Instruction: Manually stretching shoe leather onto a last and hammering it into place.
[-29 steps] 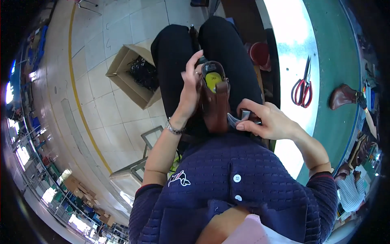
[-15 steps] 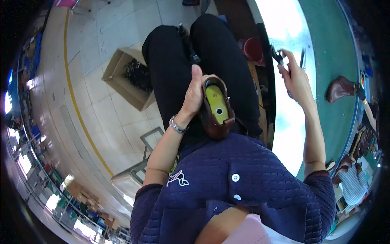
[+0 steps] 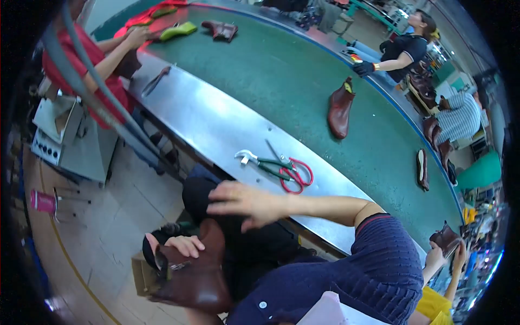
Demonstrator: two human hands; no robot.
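Note:
A brown leather ankle boot [image 3: 208, 279] rests over my lap at the lower left, with the side of its upper facing me. My left hand [image 3: 184, 246] grips it near the opening, fingers curled over the leather; the thumb side is partly hidden. My right hand [image 3: 252, 203] hovers above my thigh beside the boot, empty, with its fingers apart. Just beyond that hand, on the metal table edge, lie pincers [image 3: 271, 167] with green handles and scissors [image 3: 301, 176] with red handles, close together.
A green conveyor belt [image 3: 271, 81] runs past the metal ledge [image 3: 211, 122], carrying a brown boot [image 3: 340, 111] and other shoe parts. A co-worker in red [image 3: 89, 65] handles a boot at far left. Hanging cables [image 3: 89, 70] cross there. A cardboard box [image 3: 142, 276] stands beside my legs.
The view has swung toward the belt. My right hand has let go of the dark tool and come back near my lap. The boot, earlier opening up, now shows its side.

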